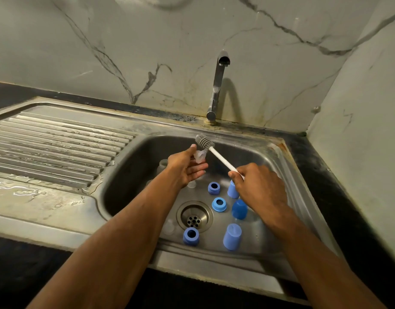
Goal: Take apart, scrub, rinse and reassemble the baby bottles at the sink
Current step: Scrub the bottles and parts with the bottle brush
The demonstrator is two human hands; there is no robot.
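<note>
Clear teat being brushed over a steel sink strewn with blue bottle parts

Nearest, blue collars (191,235) and caps (232,237) lie around the drain (194,216). Above them the right hand (257,185) has its grip curled round the white brush handle (222,159); the left hand (185,167) pinches a clear, soft teat (199,155), touching the grey bristles (204,142). Beyond stands the tap (217,86).

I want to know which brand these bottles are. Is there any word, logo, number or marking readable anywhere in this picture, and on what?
None can be read. The blue plastic bottle rings, blue caps, clear silicone teat, white-handled bottle brush, chrome tap and steel sink show no print or embossing.
</note>
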